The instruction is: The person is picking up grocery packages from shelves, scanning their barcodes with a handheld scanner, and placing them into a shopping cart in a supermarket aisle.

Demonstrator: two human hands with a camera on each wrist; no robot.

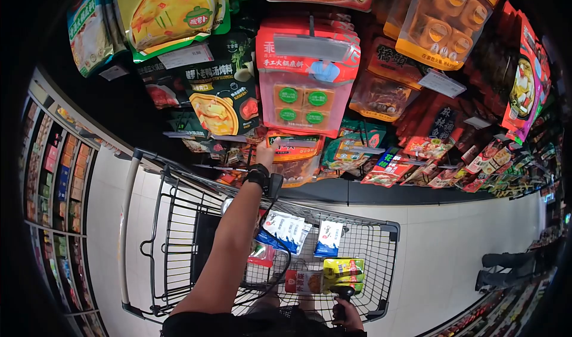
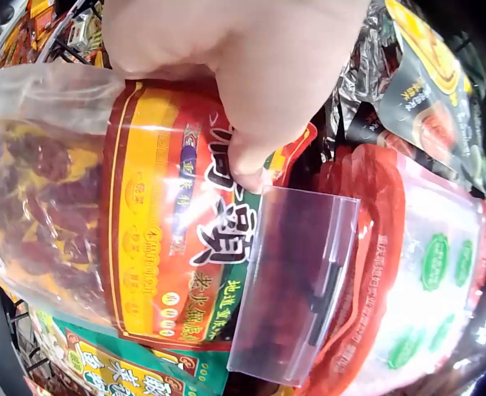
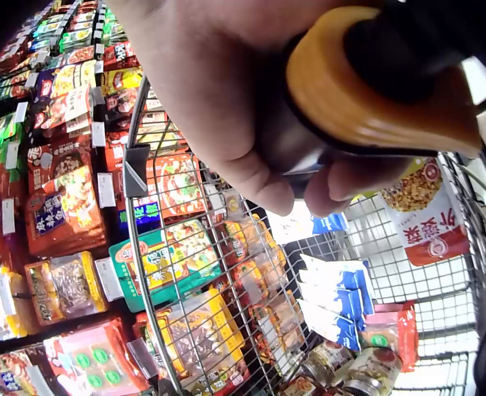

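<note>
My left hand (image 1: 264,153) reaches to the shelf and grips the upper edge of a red and yellow seasoning packet (image 2: 164,214) with a clear lower window. The thumb lies on the packet's printed front in the left wrist view. Right beside it is a clear price-tag holder (image 2: 296,285), with pink-red hot pot base packets (image 1: 307,78) hanging close by. Low over the cart, my right hand (image 1: 351,314) holds a dark object (image 3: 375,91) with an orange-brown collar and a black end. Its lower part is hidden by the fingers in the right wrist view.
The wire shopping cart (image 1: 390,265) stands between my body and the shelf. Inside lie blue and white packets (image 1: 329,239), yellow-green packets (image 1: 344,268), a red packet (image 1: 302,281) and jars (image 3: 373,370). Another person's dark-clothed legs (image 1: 506,268) show at the right.
</note>
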